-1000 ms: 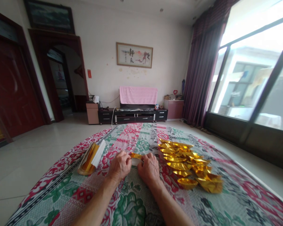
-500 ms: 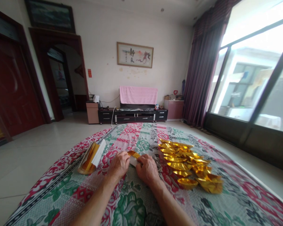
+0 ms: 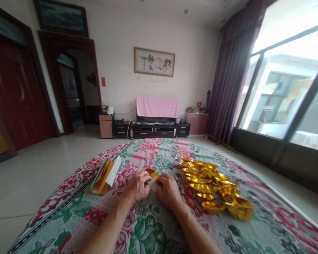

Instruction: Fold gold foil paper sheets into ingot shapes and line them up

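Observation:
A sheet of gold foil paper (image 3: 153,174) with a pale underside is held between my two hands, partly folded over. My left hand (image 3: 140,185) pinches its left side, fingers closed. On its right side my right hand (image 3: 169,188) grips it, fingers curled in. Both hands hide much of the sheet. To the right, folded gold paper ingots (image 3: 201,187) lie in rows on the patterned cloth. At the left rests a curled stack of gold foil paper (image 3: 106,176), its white backing showing along one edge.
A flowered cloth (image 3: 148,236) in red, green and white covers the round surface under my hands. Beyond it stand a low black cabinet (image 3: 151,132) and a pink cloth (image 3: 157,106) draped over something. Large windows (image 3: 275,106) are at the right.
The paper between my hands has turned a little, and more of its pale side shows by my left fingers. The whole view has shifted slightly.

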`<move>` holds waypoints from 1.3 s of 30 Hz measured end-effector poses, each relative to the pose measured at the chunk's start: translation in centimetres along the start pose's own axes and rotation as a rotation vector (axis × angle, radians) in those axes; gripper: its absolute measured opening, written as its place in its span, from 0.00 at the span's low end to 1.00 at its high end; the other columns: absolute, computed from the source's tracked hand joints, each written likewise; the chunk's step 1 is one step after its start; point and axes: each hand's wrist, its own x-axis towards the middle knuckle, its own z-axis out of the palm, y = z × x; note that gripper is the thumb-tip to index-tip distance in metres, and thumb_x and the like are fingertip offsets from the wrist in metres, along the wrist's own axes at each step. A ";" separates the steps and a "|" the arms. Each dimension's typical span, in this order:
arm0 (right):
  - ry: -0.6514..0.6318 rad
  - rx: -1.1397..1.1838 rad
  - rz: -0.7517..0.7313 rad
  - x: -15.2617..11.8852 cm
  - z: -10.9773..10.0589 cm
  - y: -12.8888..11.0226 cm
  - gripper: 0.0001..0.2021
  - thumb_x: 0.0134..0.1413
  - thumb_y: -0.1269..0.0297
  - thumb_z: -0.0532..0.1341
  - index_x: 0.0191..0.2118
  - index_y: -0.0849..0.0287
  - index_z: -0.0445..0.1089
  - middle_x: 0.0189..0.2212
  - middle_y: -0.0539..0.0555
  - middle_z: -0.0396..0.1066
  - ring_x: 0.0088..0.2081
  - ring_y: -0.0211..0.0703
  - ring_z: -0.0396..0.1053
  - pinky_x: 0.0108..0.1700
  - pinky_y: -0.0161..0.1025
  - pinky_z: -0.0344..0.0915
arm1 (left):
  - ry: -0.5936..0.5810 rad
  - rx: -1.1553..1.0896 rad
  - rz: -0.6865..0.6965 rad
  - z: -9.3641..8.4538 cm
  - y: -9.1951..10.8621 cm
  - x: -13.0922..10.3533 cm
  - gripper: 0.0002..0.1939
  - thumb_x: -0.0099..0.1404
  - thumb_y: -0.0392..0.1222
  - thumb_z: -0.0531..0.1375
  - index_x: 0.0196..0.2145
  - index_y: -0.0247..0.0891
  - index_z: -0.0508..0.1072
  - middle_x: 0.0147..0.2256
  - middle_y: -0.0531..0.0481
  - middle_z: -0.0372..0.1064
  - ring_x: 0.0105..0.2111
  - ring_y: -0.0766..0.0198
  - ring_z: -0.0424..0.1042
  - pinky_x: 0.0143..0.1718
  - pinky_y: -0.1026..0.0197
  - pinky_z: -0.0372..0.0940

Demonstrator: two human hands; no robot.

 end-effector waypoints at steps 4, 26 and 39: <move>-0.059 0.061 -0.063 0.0 -0.7 0.4 0.13 0.37 0.77 0.54 0.31 0.59 0.71 0.35 0.52 0.69 0.40 0.39 0.64 0.45 0.34 0.54 | -0.001 0.008 -0.019 0.2 -0.2 0.1 0.15 0.48 0.28 0.55 0.32 0.41 0.76 0.36 0.49 0.69 0.41 0.60 0.66 0.46 0.58 0.61; 0.023 0.136 -0.151 -0.4 -0.5 1.0 0.17 0.41 0.75 0.56 0.41 0.57 0.66 0.38 0.53 0.65 0.41 0.42 0.62 0.46 0.38 0.57 | 0.110 -0.046 0.070 0.9 -1.2 0.3 0.12 0.60 0.34 0.51 0.35 0.40 0.74 0.36 0.49 0.69 0.38 0.63 0.66 0.44 0.60 0.62; 0.016 0.048 -0.116 -0.4 -0.7 0.7 0.14 0.46 0.76 0.54 0.38 0.56 0.68 0.36 0.53 0.66 0.40 0.42 0.62 0.43 0.36 0.55 | 0.045 -0.032 0.140 0.0 0.3 0.0 0.15 0.52 0.31 0.56 0.38 0.41 0.73 0.38 0.49 0.68 0.40 0.60 0.65 0.45 0.58 0.61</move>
